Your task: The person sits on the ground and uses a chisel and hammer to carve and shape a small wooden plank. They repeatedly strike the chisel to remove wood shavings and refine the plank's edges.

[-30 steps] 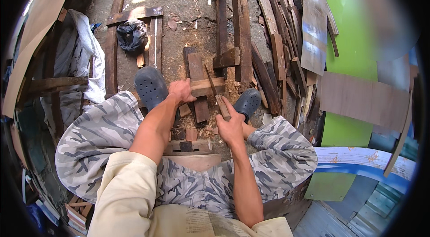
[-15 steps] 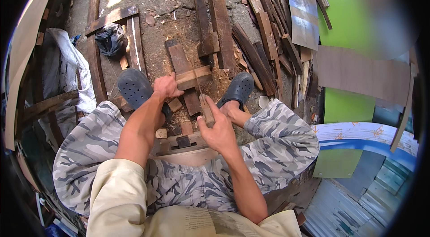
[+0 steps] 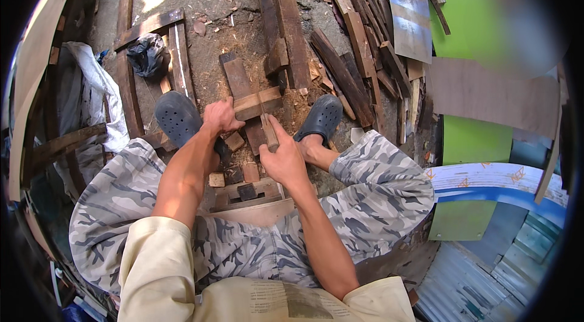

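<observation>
My left hand [image 3: 221, 117] grips the near left end of a short wooden block [image 3: 248, 106], pressing it down across a darker plank [image 3: 237, 77] on the ground. In my right hand [image 3: 285, 156] is the wooden handle of a handsaw [image 3: 269, 132], with the index finger laid along it. Its thin blade, seen edge-on, crosses the block near the middle; how deep it sits I cannot tell. A dark clog stands on each side of the work, the left clog [image 3: 177, 118] and the right clog [image 3: 320, 118]. Small offcuts [image 3: 235, 141] lie just below the block.
Long dark boards [image 3: 289, 24] lie ahead, and a heap of timber [image 3: 359, 78] fills the right. At the left are a timber frame [image 3: 126, 60], a black plastic bag [image 3: 146, 54] and a white sack [image 3: 109, 94]. Green panels [image 3: 477, 139] stand far right. Sawdust covers the ground.
My right hand and the saw have moved forward and slightly left over the block. My left hand keeps its hold on the block; the whole view has shifted a little.
</observation>
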`<state>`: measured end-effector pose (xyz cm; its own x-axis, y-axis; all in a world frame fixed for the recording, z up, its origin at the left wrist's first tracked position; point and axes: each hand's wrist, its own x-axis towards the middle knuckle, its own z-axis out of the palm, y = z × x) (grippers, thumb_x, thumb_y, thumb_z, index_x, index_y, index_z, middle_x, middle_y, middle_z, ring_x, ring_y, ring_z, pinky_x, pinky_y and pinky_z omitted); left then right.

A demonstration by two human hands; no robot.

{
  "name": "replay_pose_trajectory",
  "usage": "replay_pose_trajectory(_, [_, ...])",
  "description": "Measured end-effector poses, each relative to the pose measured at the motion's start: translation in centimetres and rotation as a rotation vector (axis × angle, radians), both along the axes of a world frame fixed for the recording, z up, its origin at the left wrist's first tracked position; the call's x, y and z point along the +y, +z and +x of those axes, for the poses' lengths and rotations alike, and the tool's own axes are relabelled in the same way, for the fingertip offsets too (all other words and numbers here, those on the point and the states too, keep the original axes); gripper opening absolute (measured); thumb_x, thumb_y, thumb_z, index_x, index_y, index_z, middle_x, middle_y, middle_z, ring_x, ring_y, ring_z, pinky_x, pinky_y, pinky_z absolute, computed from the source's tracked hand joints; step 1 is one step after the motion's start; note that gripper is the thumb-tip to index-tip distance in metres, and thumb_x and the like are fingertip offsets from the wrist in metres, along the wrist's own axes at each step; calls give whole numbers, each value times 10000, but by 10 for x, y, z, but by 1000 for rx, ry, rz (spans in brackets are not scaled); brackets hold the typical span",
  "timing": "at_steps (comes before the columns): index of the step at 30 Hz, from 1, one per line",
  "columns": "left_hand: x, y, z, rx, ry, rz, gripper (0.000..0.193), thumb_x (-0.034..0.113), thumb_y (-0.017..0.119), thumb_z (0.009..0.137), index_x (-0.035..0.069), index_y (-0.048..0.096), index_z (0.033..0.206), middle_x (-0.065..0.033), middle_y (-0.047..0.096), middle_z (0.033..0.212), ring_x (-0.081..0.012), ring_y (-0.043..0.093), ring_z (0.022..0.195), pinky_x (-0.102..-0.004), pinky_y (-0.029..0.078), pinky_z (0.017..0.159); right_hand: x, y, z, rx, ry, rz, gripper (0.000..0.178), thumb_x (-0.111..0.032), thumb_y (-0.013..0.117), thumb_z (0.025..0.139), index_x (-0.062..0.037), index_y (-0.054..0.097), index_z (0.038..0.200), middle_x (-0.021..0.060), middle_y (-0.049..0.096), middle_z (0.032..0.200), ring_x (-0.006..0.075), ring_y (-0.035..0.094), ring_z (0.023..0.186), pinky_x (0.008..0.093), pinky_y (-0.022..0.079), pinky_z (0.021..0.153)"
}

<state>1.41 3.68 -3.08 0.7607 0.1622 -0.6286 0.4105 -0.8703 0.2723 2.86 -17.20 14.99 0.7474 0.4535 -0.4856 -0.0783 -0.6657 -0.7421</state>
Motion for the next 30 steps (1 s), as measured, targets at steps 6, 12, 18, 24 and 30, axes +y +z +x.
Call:
replay_pose_trajectory(6, [-3,-7,-11,-86,-6,22,794,568,810,698,-14,576,1186,-240,723,1042,-404,709,1004,-474,567,873,-51,99,-36,136,-45,88,751,-105,632,823,-33,405,1535,341,681,1087,509,668,967,500,530,884])
replay_pose_trajectory(12, [-9,2,-3,-75,-30,23,864,567,795,685,-38,561,1256,-248,731,1008,-394,716,978,-464,569,860,-11,-30,2,-131,-84,92,703,-109,624,843,-39,442,1518,312,695,1073,450,702,950,428,538,844])
replay_pose_trajectory(18, [-10,0,-5,-92,-7,38,865,554,781,688,-41,562,1275,-246,732,1005,-403,714,967,-464,568,856,-52,78,-36,202,-88,73,737,-81,616,839,-45,405,1544,317,694,1068,451,711,922,442,543,843])
replay_pose_trajectory(24, [-9,-5,-19,-87,-30,37,882,559,809,662,-41,559,1258,-273,727,984,-431,716,921,-496,569,818,-27,27,-15,107,-79,30,719,-94,603,846,-40,410,1536,297,677,777,423,676,665,445,553,689])
replay_pose_trajectory(30, [-8,-8,-13,-94,-3,95,934,567,816,657,-49,539,1302,-265,730,990,-416,719,936,-485,571,826,-26,46,-13,196,-105,61,716,-124,632,840,-27,428,1519,330,688,1048,458,701,914,479,545,841])
